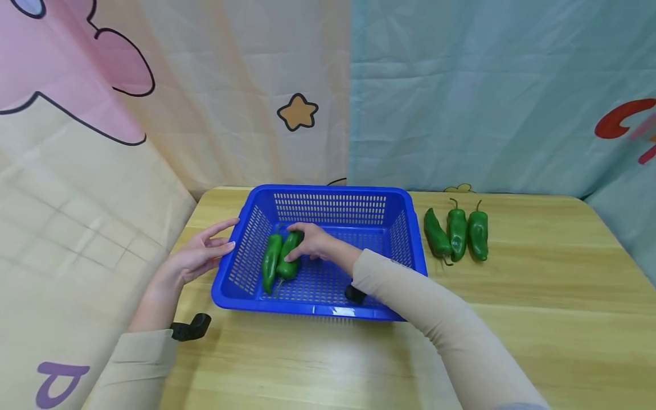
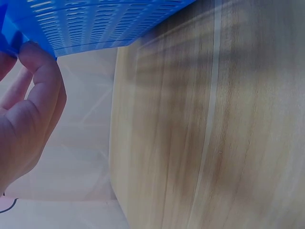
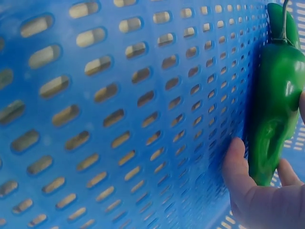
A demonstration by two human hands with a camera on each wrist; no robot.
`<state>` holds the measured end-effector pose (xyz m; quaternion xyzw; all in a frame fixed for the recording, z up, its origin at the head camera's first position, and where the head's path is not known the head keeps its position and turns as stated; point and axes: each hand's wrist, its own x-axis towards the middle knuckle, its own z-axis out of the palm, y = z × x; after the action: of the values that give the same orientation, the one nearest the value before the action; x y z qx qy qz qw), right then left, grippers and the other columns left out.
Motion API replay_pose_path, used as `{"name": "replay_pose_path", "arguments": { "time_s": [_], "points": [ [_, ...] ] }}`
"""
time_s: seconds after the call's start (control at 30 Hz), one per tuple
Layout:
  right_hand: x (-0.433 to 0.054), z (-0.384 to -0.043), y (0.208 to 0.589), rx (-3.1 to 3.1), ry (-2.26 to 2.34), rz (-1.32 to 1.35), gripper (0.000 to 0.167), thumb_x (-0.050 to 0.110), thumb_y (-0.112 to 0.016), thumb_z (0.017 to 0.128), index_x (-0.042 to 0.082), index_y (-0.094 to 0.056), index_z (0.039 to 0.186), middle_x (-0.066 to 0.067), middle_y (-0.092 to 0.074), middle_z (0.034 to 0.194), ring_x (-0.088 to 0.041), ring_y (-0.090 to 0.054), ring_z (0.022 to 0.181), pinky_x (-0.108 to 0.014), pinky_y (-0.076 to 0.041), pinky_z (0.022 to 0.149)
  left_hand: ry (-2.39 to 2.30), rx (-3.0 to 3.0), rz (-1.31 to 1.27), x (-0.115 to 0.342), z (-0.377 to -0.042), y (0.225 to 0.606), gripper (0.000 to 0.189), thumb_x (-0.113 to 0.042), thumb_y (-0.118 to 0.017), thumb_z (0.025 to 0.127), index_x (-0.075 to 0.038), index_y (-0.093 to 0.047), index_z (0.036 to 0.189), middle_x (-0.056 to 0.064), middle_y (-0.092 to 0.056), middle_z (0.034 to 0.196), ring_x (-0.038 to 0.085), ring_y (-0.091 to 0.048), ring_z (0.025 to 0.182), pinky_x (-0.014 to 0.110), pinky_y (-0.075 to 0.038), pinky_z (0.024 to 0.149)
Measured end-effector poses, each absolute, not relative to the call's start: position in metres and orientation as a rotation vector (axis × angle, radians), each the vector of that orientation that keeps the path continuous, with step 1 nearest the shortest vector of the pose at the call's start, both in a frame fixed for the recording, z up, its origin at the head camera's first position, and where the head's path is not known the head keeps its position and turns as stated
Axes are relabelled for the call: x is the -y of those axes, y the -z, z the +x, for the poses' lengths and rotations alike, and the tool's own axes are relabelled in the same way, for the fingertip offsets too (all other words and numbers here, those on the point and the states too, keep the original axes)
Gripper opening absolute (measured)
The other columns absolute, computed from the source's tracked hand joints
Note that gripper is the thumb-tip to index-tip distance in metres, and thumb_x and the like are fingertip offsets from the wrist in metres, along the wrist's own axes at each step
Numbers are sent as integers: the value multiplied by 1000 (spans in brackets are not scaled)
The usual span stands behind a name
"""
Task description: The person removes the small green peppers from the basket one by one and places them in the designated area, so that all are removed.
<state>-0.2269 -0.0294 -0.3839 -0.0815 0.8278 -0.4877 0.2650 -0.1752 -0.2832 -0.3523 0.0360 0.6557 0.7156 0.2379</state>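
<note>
A blue plastic basket (image 1: 312,309) with slotted walls stands on the table. Two long green peppers lie side by side in its left part. The fingers and thumb of my right hand (image 1: 311,242) reach around the right-hand green pepper (image 1: 288,267), which rests on the basket floor. In the right wrist view this green pepper (image 3: 276,90) sits between thumb and fingers, its stem pointing up. The other green pepper (image 1: 271,262) lies just left of it. My left hand (image 1: 200,254) touches the basket's left rim from outside, thumb and forefinger spread apart.
Right of the basket, three more green peppers (image 1: 457,233) lie close together on the wooden table (image 1: 538,296). A printed curtain (image 1: 410,102) hangs behind the table and along its left side. Each wrist wears a black camera mount (image 1: 191,328).
</note>
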Motion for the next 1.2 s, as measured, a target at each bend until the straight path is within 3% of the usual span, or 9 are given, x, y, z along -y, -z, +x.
{"name": "replay_pose_path", "arguments": {
  "time_s": [0.13,0.33,0.83,1.2],
  "points": [
    [34,-227,383,-2343,1256,-384,77,5,-85,64,14,-51,132,-14,-46,123,-18,-48,89,-29,-47,76,-1968,-1803,96,285,-175,350,60,-3,-52,94,-11,-23,146,6,-67,95,18,-67,82,30,-56,73],
    [36,-225,381,-2473,1152,-553,78,10,-87,62,15,-52,131,-14,-39,128,-25,-47,107,-32,-45,88,-1971,-1789,81,285,-175,350,59,-3,-53,94,-13,-26,145,7,-67,96,19,-67,83,31,-56,73],
    [39,-222,382,-2475,1189,-534,78,1,-84,62,14,-52,132,-16,-36,131,-28,-46,110,-35,-48,88,-1957,-1795,85,284,-176,353,59,-3,-52,94,-14,-25,146,6,-67,97,19,-67,83,30,-56,73],
    [34,-227,380,-2478,1185,-592,73,0,-84,62,11,-55,129,-12,-44,126,-25,-47,107,-33,-45,89,-1979,-1754,121,285,-178,354,52,-2,-51,95,-17,-32,141,7,-67,96,19,-67,82,31,-56,73]
  ]
}}
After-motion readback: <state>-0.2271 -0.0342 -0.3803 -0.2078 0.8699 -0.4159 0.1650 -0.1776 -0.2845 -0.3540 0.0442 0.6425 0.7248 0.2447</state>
